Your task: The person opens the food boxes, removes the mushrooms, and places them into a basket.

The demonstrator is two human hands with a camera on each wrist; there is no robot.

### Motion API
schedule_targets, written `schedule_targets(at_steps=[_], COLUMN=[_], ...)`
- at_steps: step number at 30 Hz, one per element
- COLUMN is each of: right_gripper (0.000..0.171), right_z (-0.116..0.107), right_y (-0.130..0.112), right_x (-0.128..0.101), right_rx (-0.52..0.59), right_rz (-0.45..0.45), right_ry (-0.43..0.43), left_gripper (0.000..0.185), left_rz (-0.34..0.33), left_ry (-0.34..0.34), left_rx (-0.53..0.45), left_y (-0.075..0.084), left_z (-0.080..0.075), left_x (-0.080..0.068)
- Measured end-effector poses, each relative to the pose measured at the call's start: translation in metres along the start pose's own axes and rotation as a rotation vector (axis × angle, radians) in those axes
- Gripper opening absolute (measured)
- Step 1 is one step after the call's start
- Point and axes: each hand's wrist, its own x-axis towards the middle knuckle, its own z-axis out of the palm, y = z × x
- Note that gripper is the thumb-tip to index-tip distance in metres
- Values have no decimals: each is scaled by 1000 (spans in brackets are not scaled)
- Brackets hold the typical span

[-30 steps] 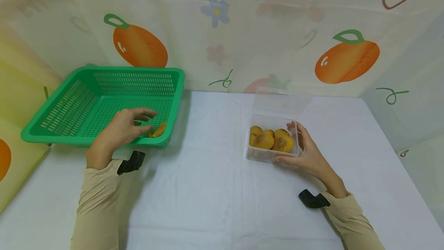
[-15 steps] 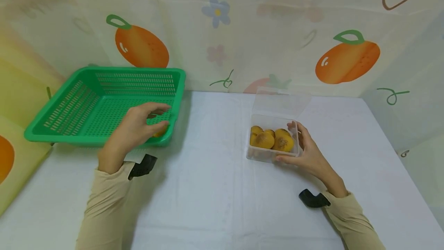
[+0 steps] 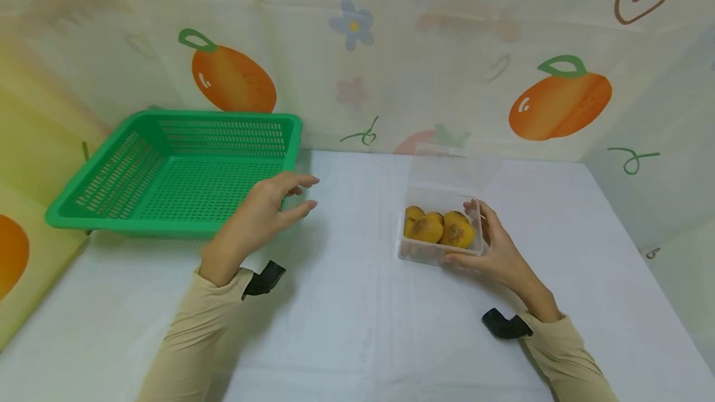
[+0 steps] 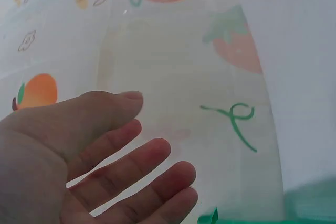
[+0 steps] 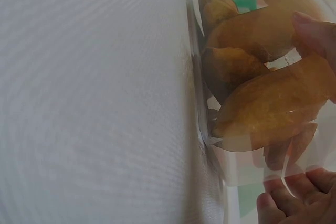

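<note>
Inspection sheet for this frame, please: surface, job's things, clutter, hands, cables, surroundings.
Surface: white cloth-covered table, bare between the hands.
Job's things: clear plastic box, lid open, holds several yellow-brown pastries; green basket at the left, no contents visible.
Clutter: nothing seen.
Hands: left hand in the air beside the basket's near right corner, fingers relaxed, holding nothing; right hand grips the box's right side.
Cables: nothing seen; a black strap at each wrist.
Surroundings: backdrop printed with oranges, hearts and flowers.
</note>
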Motion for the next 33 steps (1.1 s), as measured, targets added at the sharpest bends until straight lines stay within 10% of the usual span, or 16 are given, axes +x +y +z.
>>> schedule_targets(at_steps=[33], right_gripper=[111], right_z=[0], right_y=[1], right_x=[0], right_rx=[17], right_rz=[6], right_ry=[-2], left_gripper=[40], left_rz=[152], left_ry=[-177], left_rx=[-16], left_y=[64], left_z=[68], left_x=[45])
